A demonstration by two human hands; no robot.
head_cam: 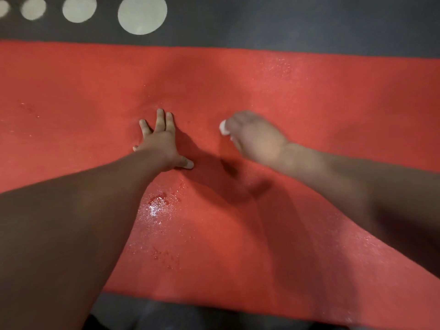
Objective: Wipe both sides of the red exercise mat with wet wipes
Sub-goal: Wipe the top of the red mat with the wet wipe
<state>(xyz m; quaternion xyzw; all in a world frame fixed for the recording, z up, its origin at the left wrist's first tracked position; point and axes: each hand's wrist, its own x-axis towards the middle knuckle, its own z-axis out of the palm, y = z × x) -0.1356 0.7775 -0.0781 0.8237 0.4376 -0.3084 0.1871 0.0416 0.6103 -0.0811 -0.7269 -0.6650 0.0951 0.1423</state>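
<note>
Head view. The red exercise mat (309, 103) lies flat on the dark floor (285, 20), spanning the view from left to right. Its far edge runs below a row of pale circles (142, 14) at the far left of the floor. The left hand (162, 141) rests palm-down near the mat's middle, fingers spread and straight. The right hand (254, 136), blurred, sits just beside it, fingers curled round a white wet wipe (223, 127) held against the mat. Droplets (157, 203) glisten on the mat between the forearms, toward its near edge.
</note>
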